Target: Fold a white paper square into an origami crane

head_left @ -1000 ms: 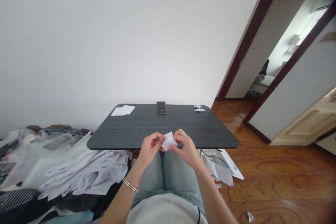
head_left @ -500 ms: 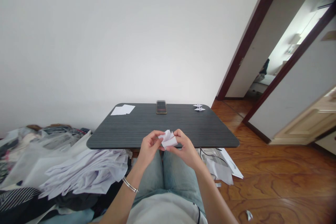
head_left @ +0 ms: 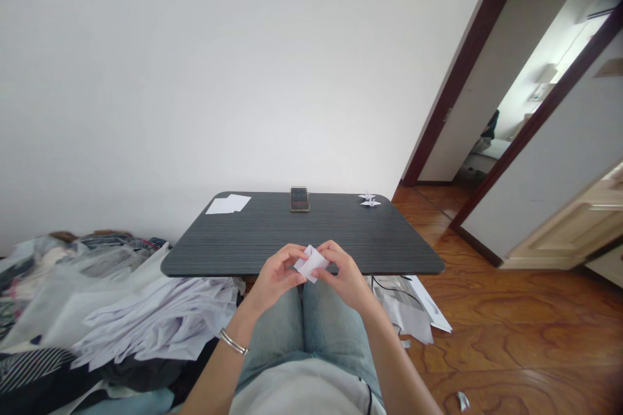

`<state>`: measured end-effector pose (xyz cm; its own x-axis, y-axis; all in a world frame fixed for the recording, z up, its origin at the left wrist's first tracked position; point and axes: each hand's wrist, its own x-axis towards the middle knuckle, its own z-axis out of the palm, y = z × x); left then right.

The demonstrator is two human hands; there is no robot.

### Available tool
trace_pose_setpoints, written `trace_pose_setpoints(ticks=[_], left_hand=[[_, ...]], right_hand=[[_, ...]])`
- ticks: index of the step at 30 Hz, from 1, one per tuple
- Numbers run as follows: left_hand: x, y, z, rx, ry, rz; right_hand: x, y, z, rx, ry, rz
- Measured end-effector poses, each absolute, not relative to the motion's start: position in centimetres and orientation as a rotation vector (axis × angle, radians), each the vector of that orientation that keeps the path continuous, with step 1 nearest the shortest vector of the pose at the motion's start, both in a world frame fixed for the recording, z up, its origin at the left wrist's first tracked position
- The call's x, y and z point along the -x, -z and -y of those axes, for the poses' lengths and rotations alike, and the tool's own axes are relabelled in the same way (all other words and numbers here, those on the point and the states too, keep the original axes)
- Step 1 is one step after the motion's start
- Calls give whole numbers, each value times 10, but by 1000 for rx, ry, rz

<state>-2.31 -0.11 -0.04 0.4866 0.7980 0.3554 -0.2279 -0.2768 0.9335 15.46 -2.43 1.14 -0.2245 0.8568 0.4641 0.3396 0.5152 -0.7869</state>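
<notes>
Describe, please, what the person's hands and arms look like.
The left hand and right hand wear no gloves, and no sleeve shows on either forearm. A slim, shiny silver-coloured bangle circles the left wrist; the right wrist is unadorned.

White wall (head_left: 233, 65), glossy wooden floor (head_left: 487, 331)

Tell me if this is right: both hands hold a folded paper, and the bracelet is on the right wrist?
Not quite: the head view shows the bracelet on the left wrist. The left hand and right hand do hold the folded paper.
</notes>
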Motion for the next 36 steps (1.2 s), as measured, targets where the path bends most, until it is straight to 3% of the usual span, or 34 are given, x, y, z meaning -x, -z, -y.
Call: trace_pose_setpoints(ticks=[16, 25, 31, 36], left_hand=[[27, -11, 2, -1930, -986, -653], [21, -10, 0, -2056, -1221, -776], [15, -8, 1, -2043, -1372, -824], [12, -5, 2, -2042, -1429, -825]], right_hand=[[-156, -11, 23, 892, -757, 1729], [-143, 8, 20, 870, -802, 1169], [-139, 12, 22, 1021, -611, 1199], [-135, 14, 21, 977, -677, 1184]])
